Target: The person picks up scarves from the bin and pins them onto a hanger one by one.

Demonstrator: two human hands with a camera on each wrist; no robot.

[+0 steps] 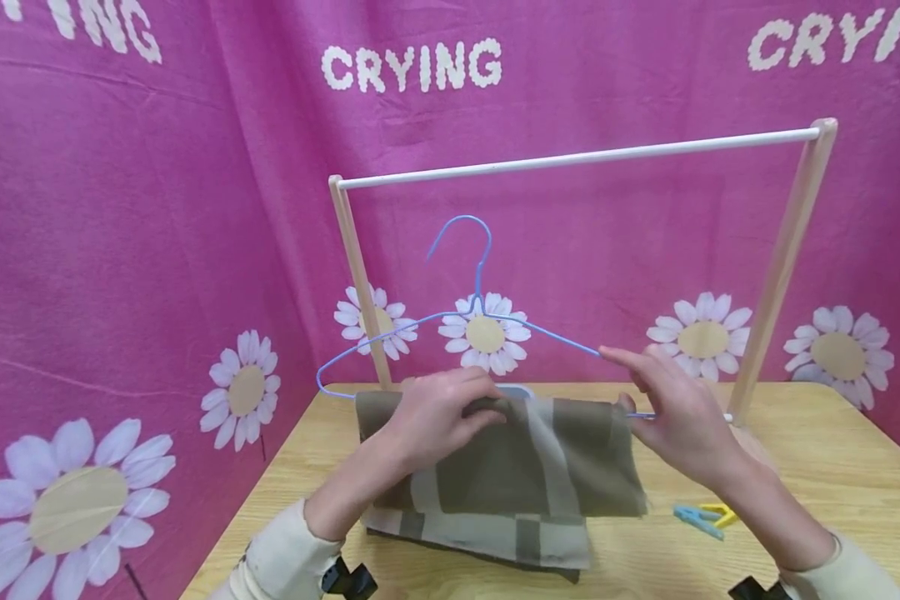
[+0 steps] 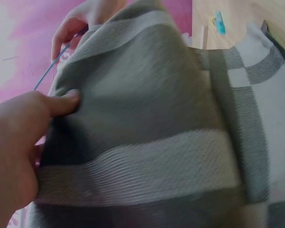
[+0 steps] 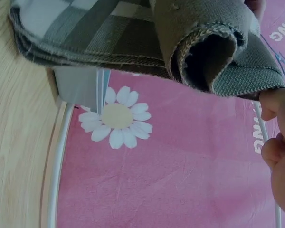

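A folded grey-brown and pale grey checked cloth [image 1: 495,467] hangs over the bottom bar of a blue wire clothes hanger [image 1: 479,279], its lower layers near the tabletop. My left hand [image 1: 438,412] pinches the cloth at its top fold, left of the middle; in the left wrist view its thumb [image 2: 66,102] presses on the fabric. At the hanger's right end, my right hand [image 1: 686,417] grips the wire, index finger on the sloping arm and thumb by the bottom bar. In the right wrist view a rolled cloth edge [image 3: 206,45] lies beside that hand's fingertips.
Behind the hanger stands a wooden rack with a white rod [image 1: 585,157]. A blue clothes peg [image 1: 699,520] and a yellow clothes peg [image 1: 722,511] lie at the right on the wooden table [image 1: 832,467]. A grey container [image 3: 76,88] is partly hidden behind the cloth. Pink flowered curtains surround the table.
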